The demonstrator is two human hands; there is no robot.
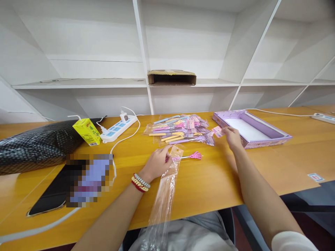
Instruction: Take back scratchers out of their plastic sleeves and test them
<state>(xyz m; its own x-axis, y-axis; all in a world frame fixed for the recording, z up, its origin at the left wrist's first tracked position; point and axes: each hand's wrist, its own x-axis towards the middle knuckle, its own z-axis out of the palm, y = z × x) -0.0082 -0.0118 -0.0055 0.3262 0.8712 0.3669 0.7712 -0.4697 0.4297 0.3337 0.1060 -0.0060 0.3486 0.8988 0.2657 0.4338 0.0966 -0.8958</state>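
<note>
My left hand [158,162], with bracelets at the wrist, is closed on a pink back scratcher [195,156] whose hand-shaped end points right. From the same hand a clear plastic sleeve [167,184] hangs down over the table edge toward my lap. My right hand [232,136] reaches to the right of the pile and pinches a small pink card [217,131] by its edge. Between and beyond my hands lies a pile of wrapped back scratchers [180,129] in blue, yellow, purple and pink.
A purple box tray [267,142] stands to the right. On the left are a white power strip [119,129], a yellow drink carton [87,131], a black wrapped bundle [42,144] and a dark phone-like device [52,190]. A cardboard box [172,73] sits on the shelf.
</note>
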